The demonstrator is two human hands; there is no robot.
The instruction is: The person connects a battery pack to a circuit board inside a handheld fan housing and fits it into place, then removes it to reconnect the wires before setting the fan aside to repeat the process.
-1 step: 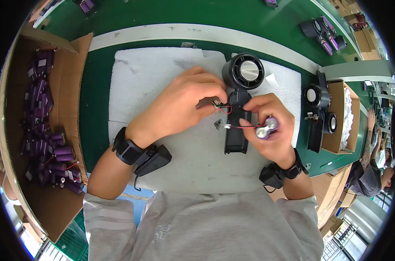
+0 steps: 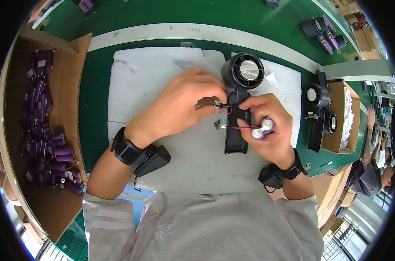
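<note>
Black round-headed fan [image 2: 238,97], silver at its centre, purple two-cell battery [image 2: 263,128] gripped in right hand [image 2: 277,132], left hand [image 2: 183,103] pinching circuit board [image 2: 217,104]

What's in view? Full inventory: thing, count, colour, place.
Bench: one, green, beneath everything
Foam pad: one, white, on bench
Fan unit: one, black with silver hub, on foam pad
Circuit board: one, green, left of fan unit
Battery pack: one, purple, lower right of fan unit
Connector: one, white, left of fan unit
Left box: one, brown, left of foam pad
Cells: many, purple, inside left box
Right box: one, brown, far right
Other fan units: several, black, right and upper right
Co-workers: count unclear, right edge
Shirt: one, grey, lower edge
Left hand: one, bare, pinching circuit board
Right hand: one, bare, holding battery pack
</note>
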